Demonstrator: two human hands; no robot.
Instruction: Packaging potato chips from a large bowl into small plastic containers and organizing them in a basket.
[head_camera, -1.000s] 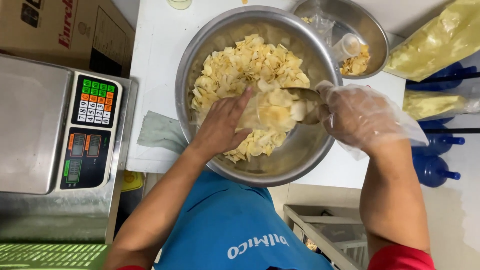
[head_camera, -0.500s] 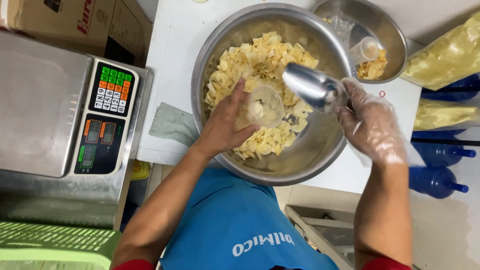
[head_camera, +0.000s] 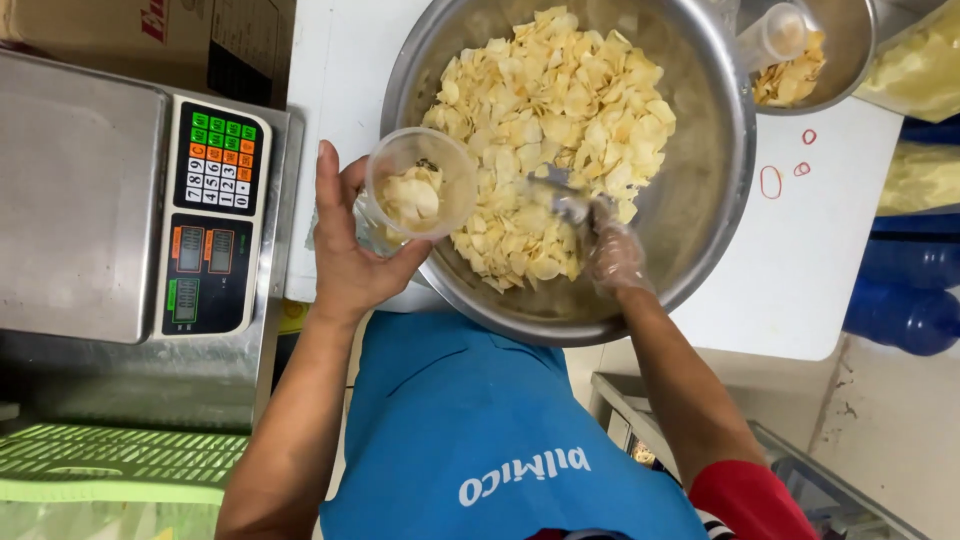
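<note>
My left hand (head_camera: 350, 250) grips a clear plastic cup (head_camera: 415, 190) partly filled with pale chips, held over the left rim of a large steel bowl (head_camera: 715, 150). The bowl holds a heap of yellow chips (head_camera: 550, 130). My right hand (head_camera: 612, 255), in a thin clear glove, is inside the bowl near its front, closed on a metal scoop (head_camera: 560, 195) that is dug into the chips and blurred.
A steel weighing scale (head_camera: 80, 200) with a coloured keypad (head_camera: 222, 160) sits left of the bowl. A second steel bowl (head_camera: 850, 60) with chips and a plastic cup (head_camera: 775, 35) stands behind on the white table (head_camera: 800, 260). Rubber bands (head_camera: 772, 182) lie there. Blue bottles (head_camera: 900, 310) stand at right.
My left hand has lifted the cup out of the chips to the bowl's left rim. My right hand lowered the scoop from above the bowl into the chips.
</note>
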